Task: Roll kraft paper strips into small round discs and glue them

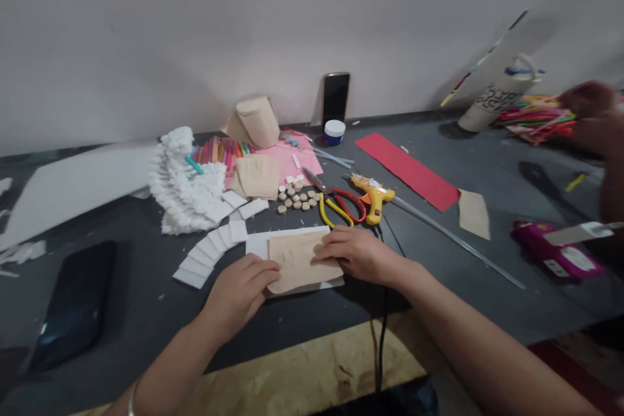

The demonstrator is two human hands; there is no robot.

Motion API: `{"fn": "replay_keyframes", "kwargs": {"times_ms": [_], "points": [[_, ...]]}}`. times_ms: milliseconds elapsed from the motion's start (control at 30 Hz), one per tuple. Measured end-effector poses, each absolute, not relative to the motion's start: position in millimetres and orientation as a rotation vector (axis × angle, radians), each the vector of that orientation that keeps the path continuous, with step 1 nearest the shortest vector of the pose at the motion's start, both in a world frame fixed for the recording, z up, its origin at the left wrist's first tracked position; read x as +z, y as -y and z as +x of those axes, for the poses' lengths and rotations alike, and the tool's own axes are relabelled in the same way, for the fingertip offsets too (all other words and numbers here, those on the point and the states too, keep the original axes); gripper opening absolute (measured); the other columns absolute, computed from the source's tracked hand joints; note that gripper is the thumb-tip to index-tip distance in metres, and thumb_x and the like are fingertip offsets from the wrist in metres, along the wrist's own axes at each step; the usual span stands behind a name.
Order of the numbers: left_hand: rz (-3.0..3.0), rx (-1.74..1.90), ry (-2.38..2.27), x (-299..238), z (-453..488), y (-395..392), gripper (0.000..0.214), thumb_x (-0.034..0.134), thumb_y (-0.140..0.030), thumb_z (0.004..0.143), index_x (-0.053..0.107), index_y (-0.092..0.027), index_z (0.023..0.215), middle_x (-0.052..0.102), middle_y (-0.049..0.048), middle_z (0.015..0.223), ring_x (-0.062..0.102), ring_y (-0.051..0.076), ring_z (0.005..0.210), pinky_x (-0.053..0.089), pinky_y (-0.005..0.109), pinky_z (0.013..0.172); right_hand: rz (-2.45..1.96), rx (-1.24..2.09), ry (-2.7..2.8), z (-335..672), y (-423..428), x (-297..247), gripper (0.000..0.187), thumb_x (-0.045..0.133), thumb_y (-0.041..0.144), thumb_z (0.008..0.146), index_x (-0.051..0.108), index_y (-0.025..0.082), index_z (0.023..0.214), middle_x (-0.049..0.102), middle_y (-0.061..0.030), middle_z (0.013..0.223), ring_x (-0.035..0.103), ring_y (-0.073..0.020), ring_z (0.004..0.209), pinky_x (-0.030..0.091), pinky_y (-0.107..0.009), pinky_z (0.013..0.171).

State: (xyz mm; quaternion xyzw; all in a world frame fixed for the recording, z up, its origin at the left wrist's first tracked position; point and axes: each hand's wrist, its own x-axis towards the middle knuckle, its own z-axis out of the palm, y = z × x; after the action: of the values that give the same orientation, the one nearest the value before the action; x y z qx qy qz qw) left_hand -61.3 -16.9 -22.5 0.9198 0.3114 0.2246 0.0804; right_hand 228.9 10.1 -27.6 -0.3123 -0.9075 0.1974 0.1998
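Observation:
In front of me, a beige cloth-like piece [303, 265] lies over a white card [257, 244], whose upper left part sticks out. My left hand [244, 289] grips the left edge with fingertips on top. My right hand [363, 253] has its fingers closed on the right side, with the thumb hidden. Just beyond are scissors [348, 205] with red and yellow handles, a yellow glue gun [374, 196] and small round wooden slices [297, 198]. White rectangular pieces [209, 250] fan out beside my left hand.
At the left are a black phone [75, 299] and a white fluffy bundle [182, 185]. A beige roll [258, 122], a standing phone [336, 97] and a small jar [334, 132] line the wall. Rightward lie a red strip [407, 171], a glue stick [463, 245] and another person's hand [589, 107].

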Motion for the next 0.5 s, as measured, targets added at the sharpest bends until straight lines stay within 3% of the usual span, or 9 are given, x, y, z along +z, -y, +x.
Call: {"fn": "replay_keyframes", "kwargs": {"times_ms": [267,500], "points": [[2.463,0.732,-1.026,-25.4,-60.9,17.3,0.031,0.047,-0.001,0.082,0.066,-0.021,0.097,0.070,0.0059,0.097,0.062,0.019,0.090,0.052,0.033,0.076,-0.898,0.663,2.521,231.9,-7.8,-22.6,0.015,0.056,0.019,0.091,0.070,0.022,0.095,0.068,-0.0067,0.093,0.062,-0.0183,0.087,0.048,-0.030,0.075],[2.324,0.737,-1.177,-26.7,-56.8,18.4,0.016,0.049,-0.013,0.091,0.061,-0.019,0.083,0.066,0.0036,0.083,0.057,0.018,0.081,0.046,0.030,0.069,-0.961,0.670,2.510,232.3,-7.9,-24.2,0.016,0.053,0.023,0.094,0.067,0.018,0.092,0.064,-0.0084,0.091,0.057,-0.0190,0.085,0.048,-0.032,0.074]]}}
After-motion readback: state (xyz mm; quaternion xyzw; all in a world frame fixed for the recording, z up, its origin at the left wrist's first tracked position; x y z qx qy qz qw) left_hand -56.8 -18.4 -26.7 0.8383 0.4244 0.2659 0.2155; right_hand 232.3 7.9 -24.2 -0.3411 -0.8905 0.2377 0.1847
